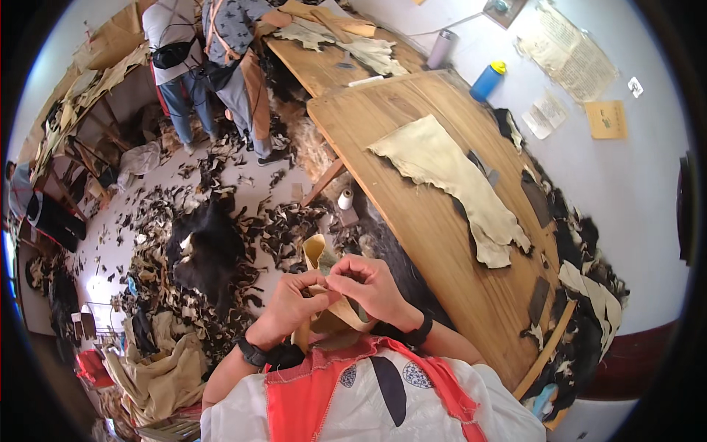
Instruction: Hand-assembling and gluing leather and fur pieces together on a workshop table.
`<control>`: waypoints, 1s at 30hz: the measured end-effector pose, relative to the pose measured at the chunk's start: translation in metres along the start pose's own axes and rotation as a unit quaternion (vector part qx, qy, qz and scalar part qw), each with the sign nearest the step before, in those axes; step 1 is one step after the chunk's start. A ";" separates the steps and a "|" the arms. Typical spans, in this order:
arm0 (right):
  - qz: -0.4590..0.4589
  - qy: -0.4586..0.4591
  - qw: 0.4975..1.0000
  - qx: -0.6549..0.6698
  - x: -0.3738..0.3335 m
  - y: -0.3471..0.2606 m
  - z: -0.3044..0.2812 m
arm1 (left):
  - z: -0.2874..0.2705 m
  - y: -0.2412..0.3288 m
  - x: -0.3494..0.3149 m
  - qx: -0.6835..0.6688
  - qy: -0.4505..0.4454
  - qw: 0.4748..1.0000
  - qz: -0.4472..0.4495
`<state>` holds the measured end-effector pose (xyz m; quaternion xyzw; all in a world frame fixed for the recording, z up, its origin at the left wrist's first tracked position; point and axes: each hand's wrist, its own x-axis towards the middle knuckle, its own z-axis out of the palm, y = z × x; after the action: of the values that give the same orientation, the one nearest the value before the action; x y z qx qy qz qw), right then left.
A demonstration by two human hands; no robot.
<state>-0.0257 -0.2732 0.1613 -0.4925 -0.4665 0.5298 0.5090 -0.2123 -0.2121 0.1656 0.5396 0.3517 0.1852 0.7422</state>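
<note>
My left hand (298, 300) and my right hand (370, 287) meet close in front of my chest. Between and beneath them is a curled piece of cream hide (315, 249), its upper end rolled open and its lower part hanging near my lap. The left fingers are closed on an edge of the hide. My right thumb and fingertips are pinched together against the left fingertips; whatever they hold is too small to make out. A dark band circles each wrist.
To my right stands a wooden table (368, 173) with a pale hide (456, 188) on it. A white thread spool (345, 197) stands left of the table. Dark fur scraps (147, 295) litter the floor. Two people (228, 66) stand at the far left. A blue bottle (486, 82) is near the wall.
</note>
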 end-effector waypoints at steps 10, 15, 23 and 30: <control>0.004 0.128 0.985 0.115 0.006 0.009 -0.056 | 0.029 0.006 0.036 0.020 0.037 0.999 -0.029; -0.096 0.152 0.975 -0.128 -0.017 0.006 -0.093 | 0.054 0.008 0.060 0.068 0.045 0.997 0.002; 0.058 0.299 0.950 0.067 -0.095 0.019 -0.192 | 0.045 0.047 0.118 0.126 0.117 0.976 0.133; 0.007 0.408 0.903 0.133 -0.144 0.029 -0.247 | 0.048 0.141 0.209 0.300 -0.075 0.943 0.123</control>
<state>0.2178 -0.4200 0.1190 -0.5966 -0.1394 0.3431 0.7120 -0.0199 -0.0587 0.2378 0.7884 0.2655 0.1198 0.5418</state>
